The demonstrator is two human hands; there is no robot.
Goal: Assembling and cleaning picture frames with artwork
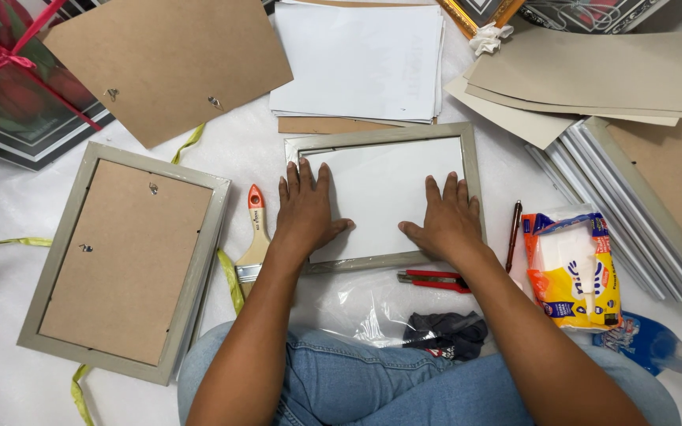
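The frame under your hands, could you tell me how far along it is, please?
Done: another frame lies beside it with its brown backing fitted. In hand: left hand and right hand press a white sheet into the grey frame. Left: a loose backing board lies apart.

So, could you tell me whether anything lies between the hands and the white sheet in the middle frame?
Nothing visible does. The left hand and right hand both lie flat on the white sheet inside the frame.
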